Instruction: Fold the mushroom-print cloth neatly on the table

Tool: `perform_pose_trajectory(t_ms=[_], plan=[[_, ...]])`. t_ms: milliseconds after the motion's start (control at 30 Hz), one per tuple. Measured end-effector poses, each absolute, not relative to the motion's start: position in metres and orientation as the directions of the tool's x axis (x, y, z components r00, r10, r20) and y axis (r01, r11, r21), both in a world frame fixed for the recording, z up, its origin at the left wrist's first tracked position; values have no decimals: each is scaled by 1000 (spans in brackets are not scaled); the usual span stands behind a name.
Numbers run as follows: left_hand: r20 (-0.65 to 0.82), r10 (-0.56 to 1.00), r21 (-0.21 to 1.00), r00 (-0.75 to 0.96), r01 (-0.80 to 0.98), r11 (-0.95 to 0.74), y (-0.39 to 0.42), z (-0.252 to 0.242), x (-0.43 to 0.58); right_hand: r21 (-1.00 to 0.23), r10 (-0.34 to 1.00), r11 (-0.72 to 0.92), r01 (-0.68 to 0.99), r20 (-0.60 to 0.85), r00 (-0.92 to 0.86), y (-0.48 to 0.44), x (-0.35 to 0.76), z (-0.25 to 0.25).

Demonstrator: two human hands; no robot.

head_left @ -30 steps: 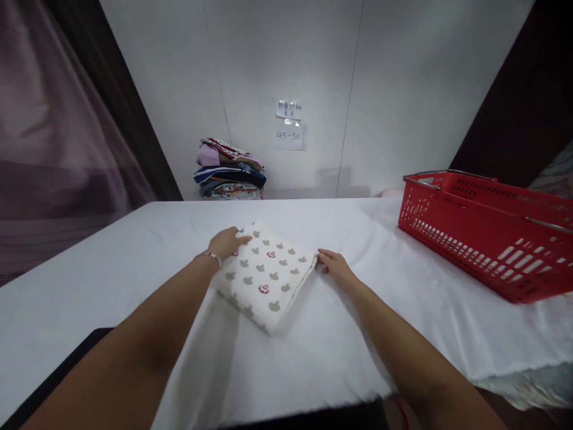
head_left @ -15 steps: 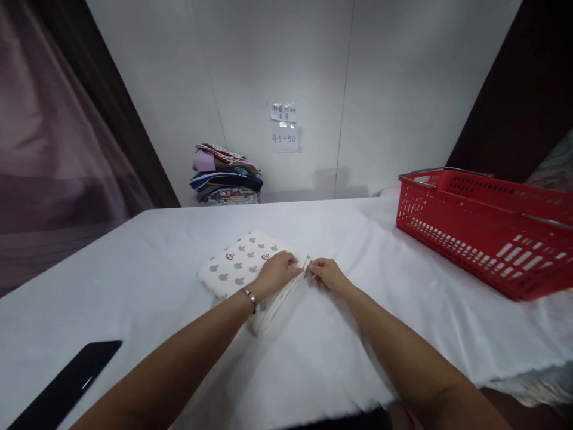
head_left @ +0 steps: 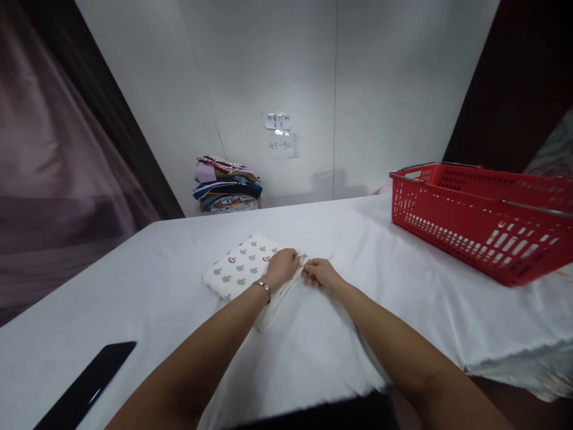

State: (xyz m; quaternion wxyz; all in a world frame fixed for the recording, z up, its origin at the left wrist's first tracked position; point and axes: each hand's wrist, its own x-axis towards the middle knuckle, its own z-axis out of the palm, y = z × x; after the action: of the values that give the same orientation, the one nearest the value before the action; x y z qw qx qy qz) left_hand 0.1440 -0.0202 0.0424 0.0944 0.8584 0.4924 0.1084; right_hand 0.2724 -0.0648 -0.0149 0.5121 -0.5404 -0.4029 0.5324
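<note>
A folded white cloth [head_left: 244,263] printed with grey apple shapes and a few red ones lies on the white-covered table. My left hand [head_left: 283,267], with a bracelet on the wrist, rests over its right side, the fingers closed on the cloth's edge near the far right corner. Just to the right, my right hand [head_left: 321,273] pinches the same corner between thumb and fingers. The two sets of fingertips almost meet there. Folded layers show along the cloth's near right side, partly behind my left hand and forearm.
A red plastic basket [head_left: 456,221] with metal handles stands on the right. A black phone-like slab [head_left: 87,385] lies at the front left. Behind the table's far edge is a stack of folded clothes [head_left: 228,185]; paper notes [head_left: 283,145] are stuck on the wall.
The view has shifted slightly. My left fingers have closed in on the cloth's corner, and my right hand stays pinched beside them. The cloth remains folded on the table.
</note>
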Motion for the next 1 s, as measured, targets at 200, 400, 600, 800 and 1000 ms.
perform_pose_trajectory(t_ms=[200,400,600,800,1000], plan=[[66,804,322,591,750,-577,-20,42,143,-982,983,-142,-124,-155,103,-65,273,-15],[81,797,508,599,663,-550,-29,42,121,-981,986,-136,-141,-148,80,-68,275,-13],[134,837,226,530,806,-547,-52,40,111,-974,982,-161,-157,-173,69,-69,276,-11],[36,893,295,448,849,-438,-45,47,107,-951,954,-285,-121,-294,64,-72,277,-6],[77,882,309,465,830,-464,-48,46,107,-917,924,-383,-116,-380,-43,-72,262,0]])
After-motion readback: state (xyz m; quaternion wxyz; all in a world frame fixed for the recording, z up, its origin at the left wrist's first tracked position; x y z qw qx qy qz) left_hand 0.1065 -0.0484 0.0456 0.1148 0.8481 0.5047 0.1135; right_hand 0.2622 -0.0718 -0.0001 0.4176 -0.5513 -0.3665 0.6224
